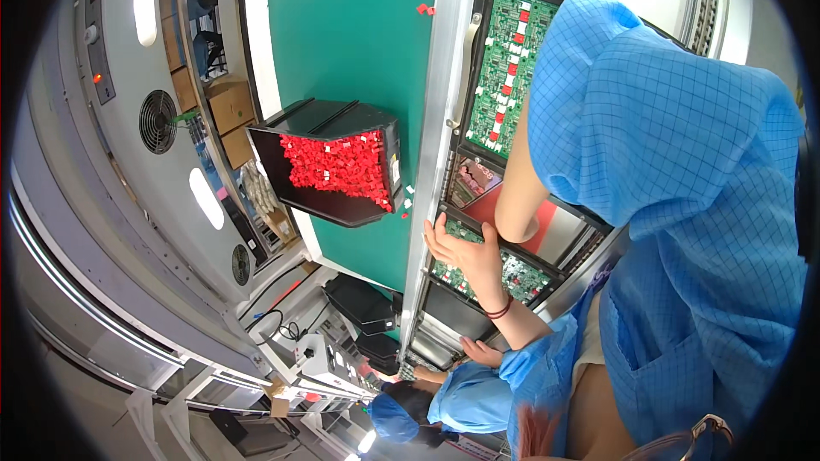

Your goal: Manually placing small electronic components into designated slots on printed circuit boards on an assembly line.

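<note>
My left hand (465, 258), with a dark red band at its wrist, hovers over a black frame holding green circuit boards (525, 277). Its fingers are spread, and nothing shows between them. My bare right forearm (519, 188) comes out of a blue checked sleeve and passes over a red surface (485, 207) between two frames. The fingers at its end are hidden. Beside this sleeve, another black frame carries a green circuit board (510, 64) with a row of red and white connectors. A black bin (320, 115) of small red parts (333, 166) stands across the rail from my hands.
Loose red pieces (424, 9) and white pieces (409, 196) lie on the green mat (350, 34). A metal rail (440, 60) borders the frames. More black bins (359, 300) stand farther along. A co-worker in a blue cap (395, 414) is nearby, and another hand (481, 351) reaches in.
</note>
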Motion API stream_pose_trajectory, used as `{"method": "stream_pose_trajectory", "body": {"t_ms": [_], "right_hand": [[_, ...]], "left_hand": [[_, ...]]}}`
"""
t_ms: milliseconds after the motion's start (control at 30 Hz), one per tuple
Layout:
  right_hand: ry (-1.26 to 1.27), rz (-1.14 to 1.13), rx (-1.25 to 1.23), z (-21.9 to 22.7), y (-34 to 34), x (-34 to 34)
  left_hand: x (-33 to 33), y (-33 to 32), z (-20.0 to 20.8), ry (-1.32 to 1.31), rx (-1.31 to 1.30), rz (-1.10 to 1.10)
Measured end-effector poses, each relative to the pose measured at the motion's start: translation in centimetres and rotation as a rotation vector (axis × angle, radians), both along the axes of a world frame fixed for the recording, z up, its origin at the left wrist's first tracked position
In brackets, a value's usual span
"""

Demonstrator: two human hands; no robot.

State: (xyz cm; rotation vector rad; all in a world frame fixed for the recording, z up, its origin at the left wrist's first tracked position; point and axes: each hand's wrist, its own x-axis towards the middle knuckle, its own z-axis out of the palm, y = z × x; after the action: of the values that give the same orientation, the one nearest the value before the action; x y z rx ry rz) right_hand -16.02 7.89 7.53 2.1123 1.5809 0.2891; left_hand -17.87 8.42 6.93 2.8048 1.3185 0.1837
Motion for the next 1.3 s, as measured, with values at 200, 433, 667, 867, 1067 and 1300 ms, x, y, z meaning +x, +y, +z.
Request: {"method": "stream_pose_trajectory", "body": {"t_ms": [200, 433, 667, 867, 1067, 1300], "right_hand": [[-0.004, -0.032, -0.034, 0.6, -0.7, 0.4], [-0.009, -0.113, -0.018, 0.9, -0.2, -1.6], [0.045, -0.14, 0.077, 2.5, -1.5, -4.5], [-0.53, 0.138, -0.01, 5.6, -3.3, -7.5], [-0.399, 0.457, -0.143, 5.7, -0.8, -2.1], [0.589, 0.924, -0.044, 8.0, -0.9, -1.3]], "left_hand": [[-2.2, 1.5, -1.4, 0.106, 0.067, -0.093], [-3.4, 2.0, -1.2, 0.006, 0.044, -0.121], [-5.5, -0.2, 0.7, -0.184, 0.121, -0.114], [-8.2, -2.4, 4.8, -0.197, 0.012, 0.024], [-13.3, -2.7, 6.2, -0.343, -0.019, 0.081], [-20.6, 1.5, 9.7, -0.474, 0.044, 0.074]]}}
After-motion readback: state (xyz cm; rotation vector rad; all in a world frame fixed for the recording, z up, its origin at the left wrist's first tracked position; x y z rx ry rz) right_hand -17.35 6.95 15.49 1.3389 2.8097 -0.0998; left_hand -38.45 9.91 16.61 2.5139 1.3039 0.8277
